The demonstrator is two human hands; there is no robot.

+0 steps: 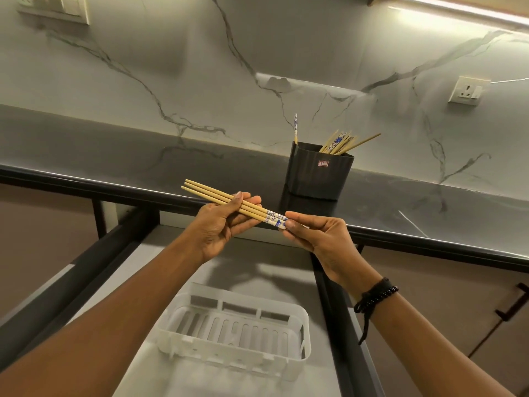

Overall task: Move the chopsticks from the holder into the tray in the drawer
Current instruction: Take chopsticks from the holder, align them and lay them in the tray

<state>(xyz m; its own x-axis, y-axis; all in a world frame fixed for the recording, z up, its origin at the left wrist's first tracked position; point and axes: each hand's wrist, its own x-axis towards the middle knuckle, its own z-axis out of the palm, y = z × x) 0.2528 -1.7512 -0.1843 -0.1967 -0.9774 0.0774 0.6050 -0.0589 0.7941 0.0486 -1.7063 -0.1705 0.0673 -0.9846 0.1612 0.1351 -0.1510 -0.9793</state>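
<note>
A bundle of pale bamboo chopsticks [226, 199] with blue-and-white ends is held just in front of the black ribbed holder [317, 176] on the counter [114, 164]. The left hand [220, 224] wraps their middle in its grip; the right hand [317, 236] pinches the patterned ends. In the holder stand spare chopsticks [340, 143].

Home kitchen, marble backsplash [200, 67], dark countertop [114, 156], open drawer [257, 270]
</note>
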